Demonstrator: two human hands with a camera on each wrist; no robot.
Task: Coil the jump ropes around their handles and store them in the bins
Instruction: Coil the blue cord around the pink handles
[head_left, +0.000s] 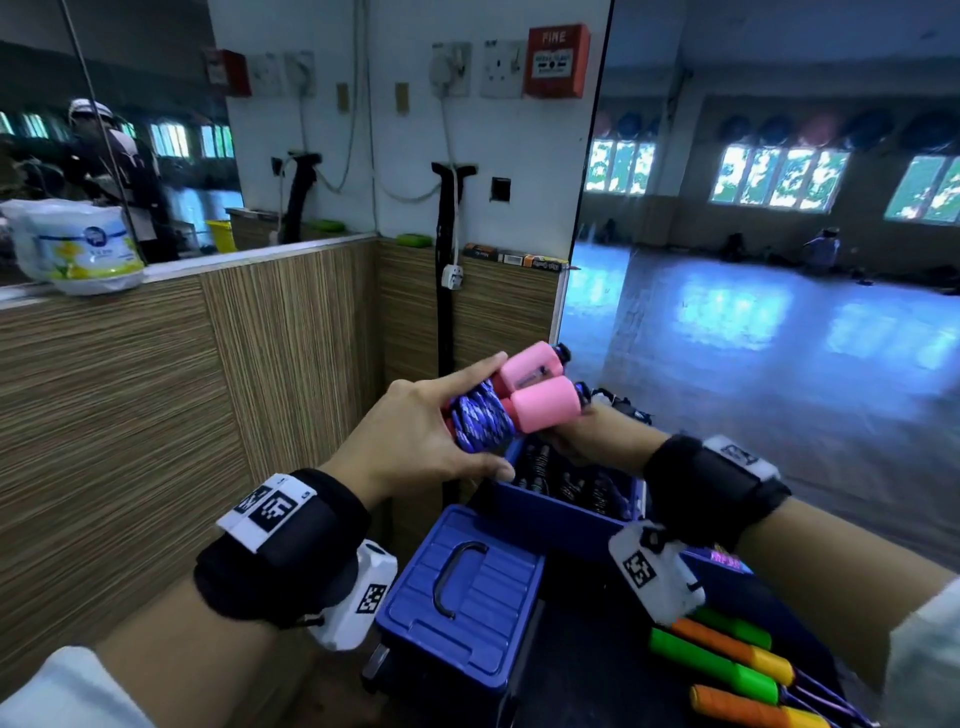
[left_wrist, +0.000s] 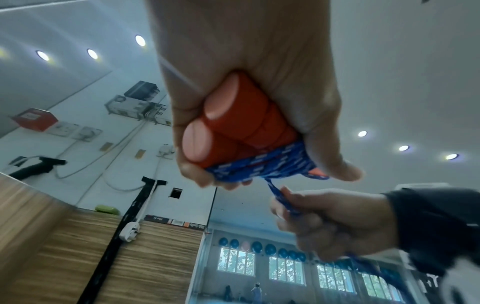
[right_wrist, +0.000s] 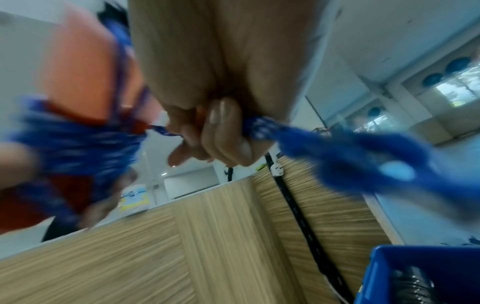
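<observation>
My left hand (head_left: 415, 431) grips a pair of pink-and-red jump-rope handles (head_left: 535, 395) held side by side, with blue patterned rope (head_left: 480, 423) coiled round their middle. In the left wrist view the same handles (left_wrist: 233, 123) and the rope coil (left_wrist: 265, 164) sit in my curled fingers. My right hand (left_wrist: 324, 222) is below the bundle and pinches the loose rope end (right_wrist: 262, 127), pulled taut from the coil. The open blue bin (head_left: 566, 512) lies directly under both hands and holds several dark coiled ropes.
A blue bin lid (head_left: 462, 592) with a black handle lies in front of the bin. Green and orange jump-rope handles (head_left: 727, 660) lie at the lower right. A wood-panelled wall (head_left: 130, 405) stands close on the left; a mirror (head_left: 779, 208) fills the right.
</observation>
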